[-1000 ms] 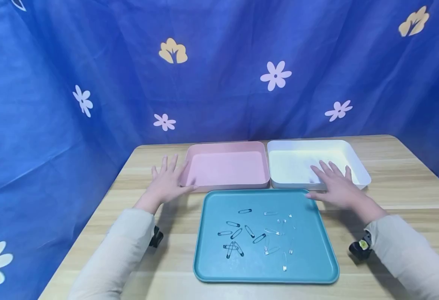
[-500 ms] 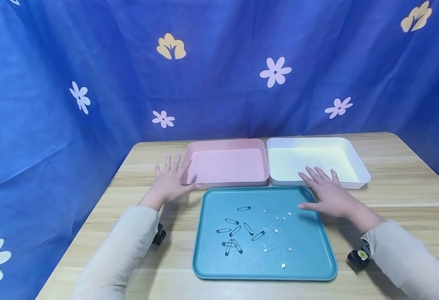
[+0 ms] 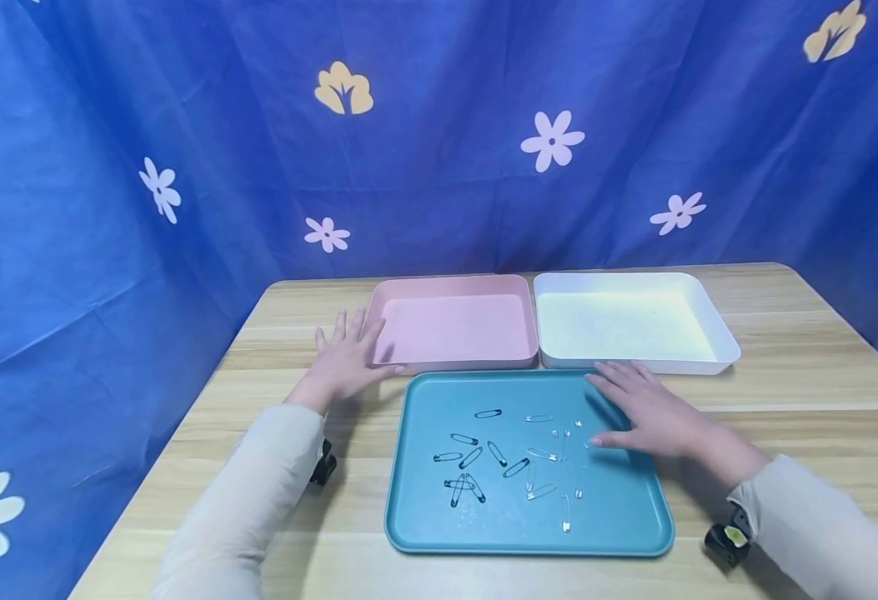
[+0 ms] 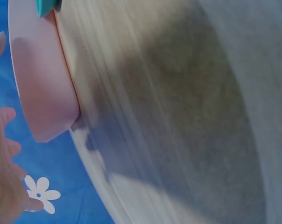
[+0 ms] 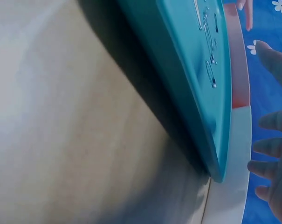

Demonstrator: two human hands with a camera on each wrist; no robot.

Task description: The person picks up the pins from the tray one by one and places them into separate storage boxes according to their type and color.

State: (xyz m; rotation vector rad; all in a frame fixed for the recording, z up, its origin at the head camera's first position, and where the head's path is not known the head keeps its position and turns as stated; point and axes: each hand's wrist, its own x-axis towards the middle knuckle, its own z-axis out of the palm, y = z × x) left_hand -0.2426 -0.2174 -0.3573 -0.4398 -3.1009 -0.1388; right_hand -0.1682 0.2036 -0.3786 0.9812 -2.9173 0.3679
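A teal tray [image 3: 514, 533] lies on the table with several loose safety pins. Black safety pins [image 3: 496, 454] are on its left and middle, silver safety pins [image 3: 566, 525] on its right. My right hand [image 3: 652, 412], fingers spread, hovers over the tray's right edge and holds nothing; its thumb is near the silver pins. My left hand [image 3: 344, 364] is spread beside the left end of the pink box [image 3: 454, 329], also holding nothing. In the left wrist view, the fingers [image 4: 5, 172] appear apart from the box's wall [image 4: 43, 84].
A white box [image 3: 626, 321] stands right of the pink one, both behind the tray. Wood-grain table [image 3: 333, 533] surrounds them. A blue flowered cloth [image 3: 439, 167] hangs behind and at the sides. Each wrist wears a small black camera [image 3: 727, 543].
My right hand has moved left and nearer, from over the white box to over the tray's right edge. My left hand has shifted slightly right. The view tilts a little downward.
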